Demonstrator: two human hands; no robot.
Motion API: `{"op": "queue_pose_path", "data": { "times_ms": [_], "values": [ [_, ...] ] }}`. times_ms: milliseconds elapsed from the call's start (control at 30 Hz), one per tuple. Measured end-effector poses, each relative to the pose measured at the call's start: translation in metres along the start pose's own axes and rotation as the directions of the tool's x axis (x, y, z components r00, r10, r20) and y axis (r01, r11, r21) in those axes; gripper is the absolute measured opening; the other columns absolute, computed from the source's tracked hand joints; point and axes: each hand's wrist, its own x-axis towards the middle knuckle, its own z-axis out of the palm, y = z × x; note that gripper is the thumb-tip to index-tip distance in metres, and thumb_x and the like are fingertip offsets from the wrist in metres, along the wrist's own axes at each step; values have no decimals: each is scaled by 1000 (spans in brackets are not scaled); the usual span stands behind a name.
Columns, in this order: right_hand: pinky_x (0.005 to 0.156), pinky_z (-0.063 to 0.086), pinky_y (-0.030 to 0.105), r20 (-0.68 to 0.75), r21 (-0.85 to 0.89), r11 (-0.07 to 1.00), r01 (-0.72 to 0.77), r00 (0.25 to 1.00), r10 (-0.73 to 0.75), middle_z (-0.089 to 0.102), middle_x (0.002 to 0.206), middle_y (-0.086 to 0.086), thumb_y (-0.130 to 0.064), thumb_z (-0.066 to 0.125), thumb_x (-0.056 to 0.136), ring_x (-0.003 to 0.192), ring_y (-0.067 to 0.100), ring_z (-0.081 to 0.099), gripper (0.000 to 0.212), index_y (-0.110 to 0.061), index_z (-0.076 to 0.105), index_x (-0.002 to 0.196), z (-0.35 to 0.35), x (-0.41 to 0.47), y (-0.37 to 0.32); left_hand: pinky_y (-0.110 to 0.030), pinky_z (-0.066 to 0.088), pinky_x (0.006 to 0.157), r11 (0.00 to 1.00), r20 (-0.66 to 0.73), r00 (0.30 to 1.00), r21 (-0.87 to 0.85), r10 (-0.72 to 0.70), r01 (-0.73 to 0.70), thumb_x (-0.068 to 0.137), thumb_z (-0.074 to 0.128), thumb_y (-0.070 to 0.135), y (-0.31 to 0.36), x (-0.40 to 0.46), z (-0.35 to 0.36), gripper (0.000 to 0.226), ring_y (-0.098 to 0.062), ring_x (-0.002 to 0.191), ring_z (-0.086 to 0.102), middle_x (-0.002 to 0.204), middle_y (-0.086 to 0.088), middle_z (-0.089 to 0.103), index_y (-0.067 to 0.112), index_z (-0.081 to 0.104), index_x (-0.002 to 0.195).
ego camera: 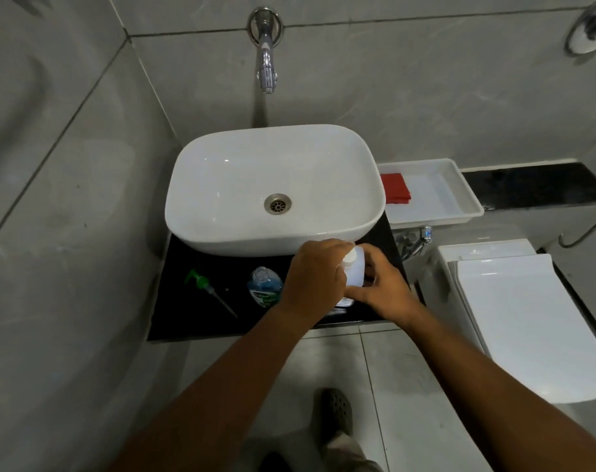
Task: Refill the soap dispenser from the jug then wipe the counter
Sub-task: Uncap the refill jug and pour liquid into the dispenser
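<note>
A small white jug stands on the black counter in front of the basin. My left hand grips it at its white cap, and my right hand holds its body from the right. The soap dispenser bottle, clear with blue liquid, stands open just left of my left hand. Its green pump lies flat on the counter further left.
A white basin fills the back of the counter under a chrome wall tap. A white tray with a red cloth sits to the right. A toilet stands at the right.
</note>
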Motion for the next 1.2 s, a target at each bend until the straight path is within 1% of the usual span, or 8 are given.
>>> {"op": "queue_pose_path", "data": {
  "times_ms": [100,267,433,600,767,933,1067,1200],
  "values": [
    [82,53,17,1,-12,1000,8,1000,-8,56,123,-18,-21,86,68,112,2,56,77,-34,42,131,0,0,0,-39,45,95,989,-134,980,-2,-146,147,80,61,12,5,-6,4,40,-28,106,56,117,-12,63,10,61,120],
    [81,53,15,-10,-26,999,18,1000,-18,56,120,-20,-19,83,71,110,3,57,73,-36,42,129,1,0,1,-44,46,100,996,-76,996,-78,-55,49,79,60,6,6,-5,8,44,-29,112,57,123,-13,64,7,61,123],
    [79,51,11,-12,-31,999,18,1000,-19,56,124,-17,-20,82,73,112,5,56,73,-32,41,132,2,1,2,-37,45,96,992,-107,987,-56,-118,113,79,71,31,3,1,11,51,-24,108,55,120,-10,62,14,57,125],
    [76,51,10,-15,-32,999,6,1000,-6,54,122,-18,-22,84,72,110,5,56,75,-34,40,132,2,0,2,-43,47,101,992,-58,997,-116,-54,47,80,68,14,-2,1,8,42,-27,110,58,122,-12,64,9,62,122],
    [77,52,11,-20,-45,999,-19,1000,18,53,127,-12,-27,84,71,111,8,55,78,-34,37,133,4,1,3,-33,45,92,990,-126,984,-75,-125,116,78,75,28,-2,5,10,45,-25,102,59,113,-13,66,9,63,117],
    [77,52,12,-9,-17,1000,-5,1000,5,52,126,-13,-25,83,72,112,8,55,78,-35,36,134,3,0,4,-42,44,105,995,-15,1000,-98,-22,20,77,70,18,-5,2,10,52,-26,117,55,129,-11,60,11,57,127],
    [79,52,13,-4,-19,1000,-23,1000,23,51,127,-13,-26,83,71,113,9,54,79,-36,35,133,4,0,4,-38,46,95,993,-117,988,-79,-100,91,75,75,27,-9,2,11,48,-25,105,59,114,-11,65,13,61,119],
    [75,50,8,-7,-8,1000,1,1000,-1,52,127,-13,-28,83,72,114,7,54,77,-36,36,133,3,1,5,-40,37,109,997,26,999,-76,-29,31,77,73,22,-7,2,13,64,-22,126,47,139,-7,52,18,48,135]
  ]
}}
